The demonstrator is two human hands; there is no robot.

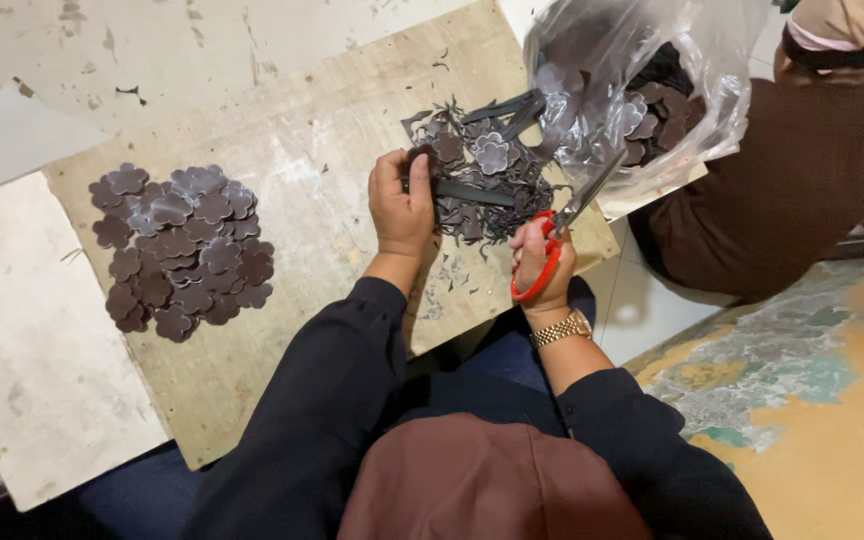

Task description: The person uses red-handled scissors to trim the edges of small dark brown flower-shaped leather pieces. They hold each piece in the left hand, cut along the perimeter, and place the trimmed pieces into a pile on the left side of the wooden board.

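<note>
A dark brown strip [472,192] lies over a heap of offcuts [492,185] on the wooden board [302,150] serving as counter. The left hand [402,205] is clamped on the strip's end. The right hand [542,262] is closed through the red handles of scissors [564,225], blades toward the strip. A pile of cut flower shapes [180,250] lies well apart; a clear plastic bag [642,80] stands near.

Soft, even light falls from above, moderately bright, with only faint shadows under the forearms. The clear plastic bag [642,90] at the top right throws white glare across its folds. The centre is fairly sharp; the dark clothing at the bottom edge is soft and shows little detail.
</note>
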